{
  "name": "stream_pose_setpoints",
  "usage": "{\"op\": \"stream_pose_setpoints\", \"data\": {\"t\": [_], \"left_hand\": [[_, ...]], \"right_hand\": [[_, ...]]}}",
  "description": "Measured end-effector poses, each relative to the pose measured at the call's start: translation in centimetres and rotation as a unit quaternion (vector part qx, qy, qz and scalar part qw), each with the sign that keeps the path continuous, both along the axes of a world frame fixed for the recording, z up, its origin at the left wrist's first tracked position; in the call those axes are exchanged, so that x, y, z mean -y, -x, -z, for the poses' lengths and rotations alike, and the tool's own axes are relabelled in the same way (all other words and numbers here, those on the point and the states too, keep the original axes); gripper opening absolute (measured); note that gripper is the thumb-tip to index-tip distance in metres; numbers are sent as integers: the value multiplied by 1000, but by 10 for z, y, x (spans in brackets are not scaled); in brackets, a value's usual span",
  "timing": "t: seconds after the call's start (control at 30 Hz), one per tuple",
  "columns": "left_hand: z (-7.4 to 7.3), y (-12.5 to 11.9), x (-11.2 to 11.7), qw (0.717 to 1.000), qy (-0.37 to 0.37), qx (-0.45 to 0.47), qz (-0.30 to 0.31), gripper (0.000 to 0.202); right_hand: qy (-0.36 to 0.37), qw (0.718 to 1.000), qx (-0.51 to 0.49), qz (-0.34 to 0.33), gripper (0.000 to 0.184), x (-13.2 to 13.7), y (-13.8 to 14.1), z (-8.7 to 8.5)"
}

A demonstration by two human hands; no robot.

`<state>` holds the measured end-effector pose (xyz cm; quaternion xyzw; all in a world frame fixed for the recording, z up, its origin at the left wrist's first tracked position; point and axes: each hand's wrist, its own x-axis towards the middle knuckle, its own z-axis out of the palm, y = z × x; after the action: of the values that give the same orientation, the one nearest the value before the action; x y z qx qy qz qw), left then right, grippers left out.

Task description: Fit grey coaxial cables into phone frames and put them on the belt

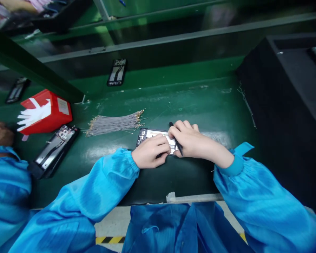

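Green table (200,102), red box (46,110), blue sleeves (105,179), grey wires (116,123), yellow-black striped floor tape (110,240).

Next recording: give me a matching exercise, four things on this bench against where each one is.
Things:
1. grey wire bundle
2. red box
3. black tool
4. phone frame

Places:
A. under the left hand
B. far left, with white strips sticking out
C. gripped in the right hand
D. loose on the green bench, just beyond the hands

Pairs: 1-D, 2-B, 3-C, 4-A.
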<state>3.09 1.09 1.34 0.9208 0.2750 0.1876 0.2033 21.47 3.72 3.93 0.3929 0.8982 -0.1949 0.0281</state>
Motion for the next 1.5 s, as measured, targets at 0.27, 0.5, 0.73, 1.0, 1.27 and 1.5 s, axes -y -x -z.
{"op": "stream_pose_setpoints", "data": {"t": [0.27, 0.5, 0.73, 1.0, 1.27, 1.5], "left_hand": [[-13, 4, -15, 989, -13, -141, -44, 61], [-30, -8, -85, 979, -60, -186, -66, 61], [-28, -39, -231, 936, -75, -232, -254, 46], [-26, 19, -262, 792, -29, -246, -557, 63], [-28, 77, -234, 740, 55, -268, -614, 60], [-46, 27, -141, 899, -17, -210, -383, 64]], "right_hand": [[-127, 936, -279, 172, 13, -35, -20, 34], [-208, 828, -418, 310, 12, -62, -27, 52], [-203, 882, -300, 301, 18, -64, -28, 61], [-198, 892, -291, 283, 19, -61, -26, 63], [-190, 899, -275, 281, 20, -64, -24, 60], [-256, 852, -368, 269, 14, -61, -29, 55]]}}
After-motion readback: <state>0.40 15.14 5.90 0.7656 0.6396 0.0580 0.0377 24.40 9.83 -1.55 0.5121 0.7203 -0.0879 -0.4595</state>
